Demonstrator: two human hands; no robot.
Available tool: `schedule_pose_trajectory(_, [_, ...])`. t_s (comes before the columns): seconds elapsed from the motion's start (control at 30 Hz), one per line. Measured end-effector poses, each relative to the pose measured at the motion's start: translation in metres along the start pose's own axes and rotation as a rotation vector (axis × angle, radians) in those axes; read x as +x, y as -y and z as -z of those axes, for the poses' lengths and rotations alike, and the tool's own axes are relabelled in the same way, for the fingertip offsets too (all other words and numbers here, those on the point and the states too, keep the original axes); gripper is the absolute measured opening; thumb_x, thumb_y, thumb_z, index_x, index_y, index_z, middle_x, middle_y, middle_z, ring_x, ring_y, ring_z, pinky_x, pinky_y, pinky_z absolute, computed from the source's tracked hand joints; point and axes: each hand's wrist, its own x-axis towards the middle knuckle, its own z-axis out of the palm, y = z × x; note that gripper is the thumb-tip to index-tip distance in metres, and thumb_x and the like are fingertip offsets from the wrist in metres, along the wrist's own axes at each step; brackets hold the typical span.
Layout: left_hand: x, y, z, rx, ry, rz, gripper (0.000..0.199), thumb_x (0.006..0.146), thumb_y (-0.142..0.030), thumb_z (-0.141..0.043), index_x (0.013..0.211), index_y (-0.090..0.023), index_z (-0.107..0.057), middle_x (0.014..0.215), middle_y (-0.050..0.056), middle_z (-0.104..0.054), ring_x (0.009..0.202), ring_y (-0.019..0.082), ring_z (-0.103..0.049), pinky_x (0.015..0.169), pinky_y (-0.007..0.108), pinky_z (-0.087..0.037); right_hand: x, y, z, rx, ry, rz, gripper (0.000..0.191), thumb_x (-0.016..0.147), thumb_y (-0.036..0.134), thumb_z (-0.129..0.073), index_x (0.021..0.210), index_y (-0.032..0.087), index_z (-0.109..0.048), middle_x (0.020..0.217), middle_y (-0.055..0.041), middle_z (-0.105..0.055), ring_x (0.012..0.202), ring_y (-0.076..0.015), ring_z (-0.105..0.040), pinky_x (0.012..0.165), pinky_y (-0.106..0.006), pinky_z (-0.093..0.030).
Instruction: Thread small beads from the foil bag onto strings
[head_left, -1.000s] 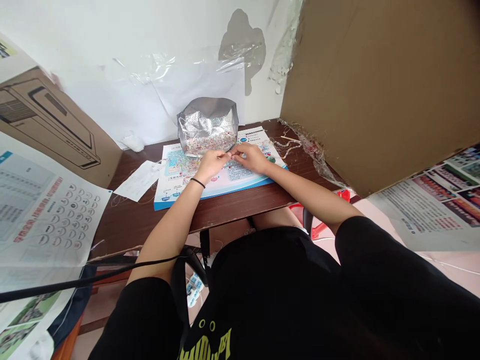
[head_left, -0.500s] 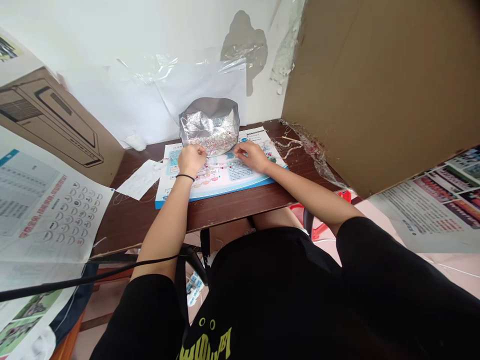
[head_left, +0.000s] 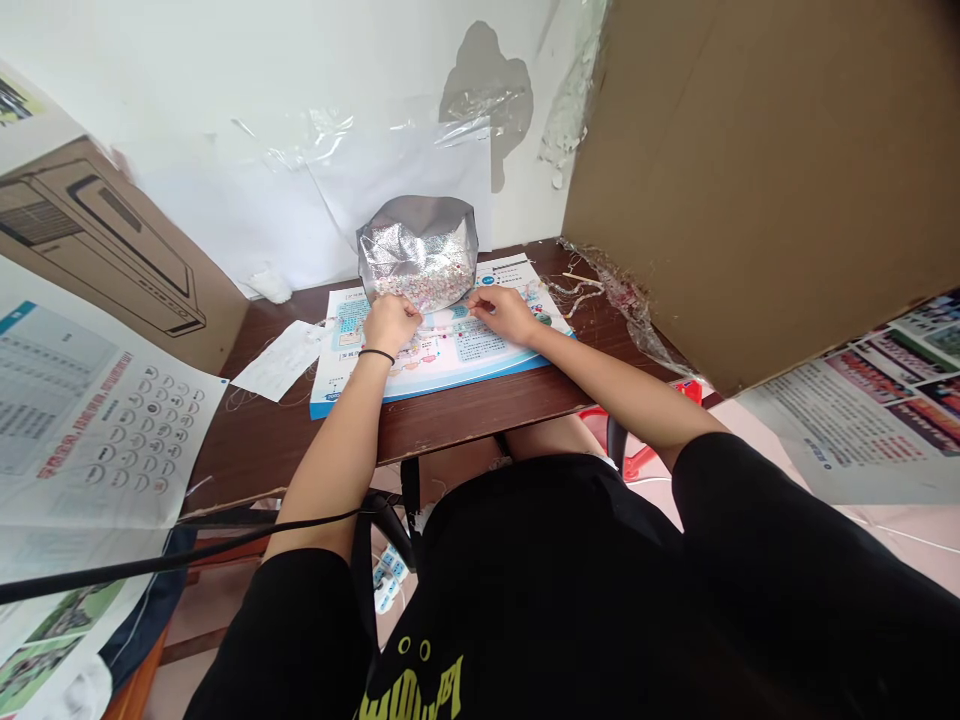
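My left hand (head_left: 392, 322), with a dark band at the wrist, is closed in a pinch just in front of the silvery bag. To its right, my right hand (head_left: 502, 312) pinches thumb and fingers together by the bag's lower right corner. Whatever either pinch holds is too small to make out. Many tiny pink, white and red beads fill the bottom of the open silvery bag (head_left: 420, 250). Between and below the hands, strung beads (head_left: 442, 335) lie across a printed book (head_left: 480, 372), partly hidden by the left hand.
A white paper slip (head_left: 279, 362) lies left of the book on the brown desk (head_left: 442, 428). Loose threads and crumpled clear plastic (head_left: 630, 300) sit at the right. Cardboard (head_left: 750, 180) walls the right side; a printed box (head_left: 127, 250) stands left.
My left hand has shifted slightly to the right, toward my right hand. My right hand stays in nearly the same place, still pinched. The bag and book have not visibly moved.
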Motion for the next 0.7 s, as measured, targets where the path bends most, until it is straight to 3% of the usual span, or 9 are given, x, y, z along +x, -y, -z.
schedule_pose_trajectory(0.23, [0.0, 0.001, -0.002, -0.001, 0.012, -0.047, 0.018, 0.075, -0.013, -0.071, 0.06, -0.02, -0.065, 0.07, 0.006, -0.06, 0.071, 0.021, -0.057, 0.077, 0.035, -0.05, -0.001, 0.003, 0.0, 0.003, 0.003, -0.012, 0.012, 0.084, 0.016, -0.054, 0.081, 0.021, -0.065, 0.088, -0.003, -0.072, 0.078, -0.0173, -0.059, 0.081, -0.031, -0.047])
schedule_pose_trajectory(0.37, [-0.001, -0.002, 0.003, -0.046, -0.02, -0.041, 0.02, 0.075, -0.013, -0.071, 0.058, -0.02, -0.063, 0.076, 0.006, -0.057, 0.073, 0.02, -0.055, 0.079, 0.033, -0.048, -0.002, 0.003, 0.001, -0.004, 0.008, -0.012, 0.012, 0.083, 0.015, -0.055, 0.083, 0.02, -0.065, 0.088, -0.0031, -0.072, 0.078, -0.0171, -0.06, 0.08, -0.031, -0.046])
schedule_pose_trajectory(0.57, [0.014, 0.007, 0.007, -0.433, -0.263, -0.012, 0.013, 0.08, -0.018, -0.068, 0.068, -0.022, -0.066, 0.073, 0.001, -0.058, 0.079, 0.018, -0.058, 0.083, 0.025, -0.046, -0.001, 0.003, 0.001, 0.004, 0.015, 0.0, 0.013, 0.085, 0.016, -0.055, 0.084, 0.02, -0.067, 0.088, -0.0032, -0.072, 0.078, -0.017, -0.06, 0.079, -0.031, -0.045])
schedule_pose_trajectory(0.7, [0.024, 0.015, -0.002, -0.591, -0.27, 0.048, 0.014, 0.077, -0.014, -0.067, 0.065, -0.021, -0.064, 0.068, 0.0, -0.057, 0.076, 0.016, -0.057, 0.081, 0.022, -0.046, -0.001, 0.002, 0.0, 0.009, 0.019, -0.004, 0.012, 0.085, 0.015, -0.055, 0.085, 0.02, -0.067, 0.089, -0.0031, -0.071, 0.079, -0.0168, -0.06, 0.08, -0.031, -0.045])
